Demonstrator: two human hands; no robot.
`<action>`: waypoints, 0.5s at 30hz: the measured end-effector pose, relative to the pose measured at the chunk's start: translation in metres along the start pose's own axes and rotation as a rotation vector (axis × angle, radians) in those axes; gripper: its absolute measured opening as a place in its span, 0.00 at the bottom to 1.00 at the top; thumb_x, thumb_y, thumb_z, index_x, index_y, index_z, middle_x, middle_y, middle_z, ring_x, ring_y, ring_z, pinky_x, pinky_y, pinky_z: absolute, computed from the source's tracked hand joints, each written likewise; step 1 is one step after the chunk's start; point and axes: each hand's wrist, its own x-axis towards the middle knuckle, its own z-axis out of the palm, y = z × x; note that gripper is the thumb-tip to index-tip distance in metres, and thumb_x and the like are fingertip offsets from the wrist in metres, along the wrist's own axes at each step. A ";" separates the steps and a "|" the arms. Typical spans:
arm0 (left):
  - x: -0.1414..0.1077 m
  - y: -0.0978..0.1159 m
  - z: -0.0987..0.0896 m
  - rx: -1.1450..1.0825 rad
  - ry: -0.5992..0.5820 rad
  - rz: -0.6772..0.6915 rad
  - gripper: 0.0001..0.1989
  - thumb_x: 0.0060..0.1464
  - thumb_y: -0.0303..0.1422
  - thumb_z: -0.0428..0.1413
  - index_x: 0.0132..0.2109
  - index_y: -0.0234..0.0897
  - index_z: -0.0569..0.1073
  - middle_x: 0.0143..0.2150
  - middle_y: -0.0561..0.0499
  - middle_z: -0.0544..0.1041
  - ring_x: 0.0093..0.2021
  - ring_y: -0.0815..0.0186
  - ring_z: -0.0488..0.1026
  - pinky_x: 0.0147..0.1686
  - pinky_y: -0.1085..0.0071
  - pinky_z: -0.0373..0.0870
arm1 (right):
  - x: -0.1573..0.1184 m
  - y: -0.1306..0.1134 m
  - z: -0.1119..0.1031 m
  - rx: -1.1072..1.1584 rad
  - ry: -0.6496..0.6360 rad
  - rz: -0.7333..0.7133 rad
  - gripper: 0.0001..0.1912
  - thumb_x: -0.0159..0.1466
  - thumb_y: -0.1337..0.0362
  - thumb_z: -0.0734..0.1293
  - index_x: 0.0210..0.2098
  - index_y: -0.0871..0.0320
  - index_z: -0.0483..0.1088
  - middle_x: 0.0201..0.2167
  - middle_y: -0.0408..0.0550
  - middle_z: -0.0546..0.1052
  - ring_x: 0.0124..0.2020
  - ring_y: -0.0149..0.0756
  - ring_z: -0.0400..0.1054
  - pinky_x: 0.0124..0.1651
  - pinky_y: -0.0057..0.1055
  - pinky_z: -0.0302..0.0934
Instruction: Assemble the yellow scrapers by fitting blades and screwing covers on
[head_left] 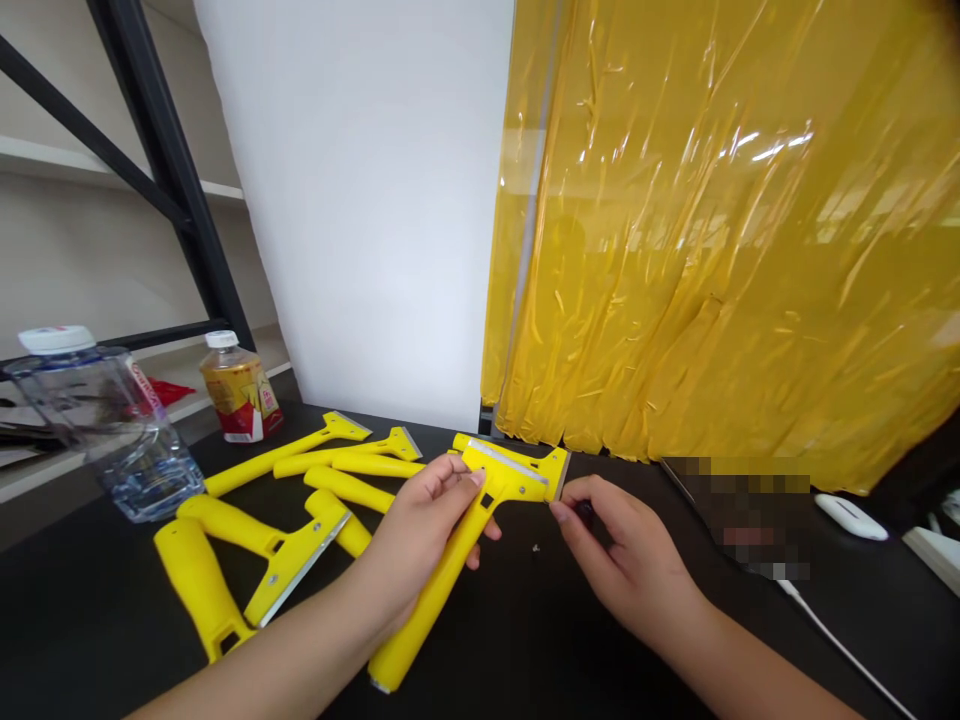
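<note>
My left hand (427,535) is closed around a yellow scraper (450,565), its thumb on the wide head. The scraper's handle slants down toward me, and a metal blade strip lines the head's far edge. Close to the head's right corner is my right hand (630,550), thumb and forefinger pinched together. Something small and dark shows inside its curled fingers, too hidden to name. Several more yellow scrapers lie to the left, among them one with its blade edge (300,565) toward me. Part of another scraper head (557,470) shows just behind the held one.
A clear water bottle (124,430) and a smaller red-and-gold bottle (240,390) stand at left on the black table (562,650). A white board (367,200) and yellow film (675,250) rise behind. At right are a blurred-out device (750,520), its white cable (832,630) and a white case (851,517).
</note>
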 end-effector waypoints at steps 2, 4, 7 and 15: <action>0.000 -0.001 0.000 -0.009 0.000 -0.002 0.11 0.65 0.41 0.58 0.41 0.38 0.69 0.29 0.51 0.77 0.24 0.68 0.72 0.22 0.75 0.70 | 0.001 -0.001 -0.002 -0.008 -0.006 -0.014 0.02 0.72 0.66 0.65 0.41 0.53 0.68 0.33 0.43 0.75 0.32 0.34 0.69 0.36 0.31 0.64; 0.001 -0.001 -0.001 -0.021 -0.008 -0.008 0.11 0.65 0.40 0.59 0.41 0.38 0.69 0.30 0.52 0.76 0.25 0.68 0.73 0.21 0.75 0.70 | 0.001 -0.001 -0.003 -0.021 -0.012 -0.022 0.02 0.72 0.66 0.65 0.41 0.53 0.68 0.34 0.43 0.76 0.33 0.34 0.69 0.37 0.31 0.64; 0.002 -0.002 -0.001 -0.037 -0.015 -0.014 0.11 0.65 0.39 0.59 0.41 0.38 0.68 0.31 0.52 0.76 0.28 0.66 0.76 0.21 0.75 0.70 | 0.000 -0.002 -0.001 -0.035 -0.024 -0.028 0.02 0.72 0.66 0.66 0.41 0.53 0.68 0.33 0.43 0.76 0.33 0.34 0.69 0.37 0.32 0.64; 0.004 -0.006 -0.002 -0.059 -0.009 -0.026 0.11 0.62 0.39 0.62 0.40 0.38 0.70 0.32 0.52 0.77 0.28 0.66 0.77 0.21 0.75 0.71 | 0.002 -0.003 -0.002 -0.032 -0.021 -0.022 0.01 0.72 0.65 0.66 0.41 0.53 0.69 0.32 0.43 0.75 0.31 0.33 0.69 0.34 0.31 0.64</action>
